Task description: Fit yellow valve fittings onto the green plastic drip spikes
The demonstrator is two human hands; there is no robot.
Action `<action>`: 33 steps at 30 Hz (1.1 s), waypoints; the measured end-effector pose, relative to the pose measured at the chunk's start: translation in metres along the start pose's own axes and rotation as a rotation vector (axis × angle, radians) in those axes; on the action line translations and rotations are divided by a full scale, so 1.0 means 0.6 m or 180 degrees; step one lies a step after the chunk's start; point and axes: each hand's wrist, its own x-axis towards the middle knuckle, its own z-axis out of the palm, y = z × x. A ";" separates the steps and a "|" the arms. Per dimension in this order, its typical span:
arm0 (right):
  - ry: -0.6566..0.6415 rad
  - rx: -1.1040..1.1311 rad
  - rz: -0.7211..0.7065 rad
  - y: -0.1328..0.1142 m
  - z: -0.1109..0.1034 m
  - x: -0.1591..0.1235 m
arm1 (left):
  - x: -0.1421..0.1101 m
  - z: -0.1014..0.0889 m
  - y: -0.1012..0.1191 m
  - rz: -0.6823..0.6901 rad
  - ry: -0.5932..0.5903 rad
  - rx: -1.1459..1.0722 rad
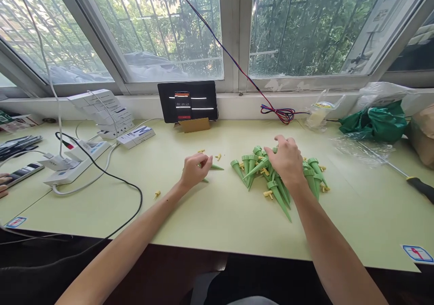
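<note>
Grn spikes [275,191] heaped under/beside R hand [286,159].

Green spikes [280,200], yellow fittings [268,195] in loose heap

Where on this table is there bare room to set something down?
The table is bare between the left forearm and right forearm, nearer than the green spikes, and again between right forearm and screwdriver. It's crowded under the right hand, among those spikes, and at left around the power strip and black cable.
</note>
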 end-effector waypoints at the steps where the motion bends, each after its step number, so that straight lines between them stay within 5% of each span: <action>1: 0.0002 0.0014 -0.0002 0.000 0.000 0.000 | 0.000 0.000 0.000 -0.0002 -0.0002 0.0001; 13: 0.0420 0.0317 0.0139 -0.002 -0.007 -0.002 | -0.001 0.001 0.002 0.0055 0.0036 -0.0061; 18: 0.0855 0.0753 -0.0412 -0.019 -0.002 -0.013 | 0.000 0.000 0.005 0.0026 0.0034 -0.0047; 28: -0.0675 0.0979 -0.2747 -0.128 0.095 -0.151 | 0.019 -0.037 0.005 0.0034 0.0337 0.0465; 33: -0.0949 0.0746 -0.3148 -0.133 0.111 -0.174 | 0.019 -0.088 -0.004 -0.0265 -0.0020 0.1045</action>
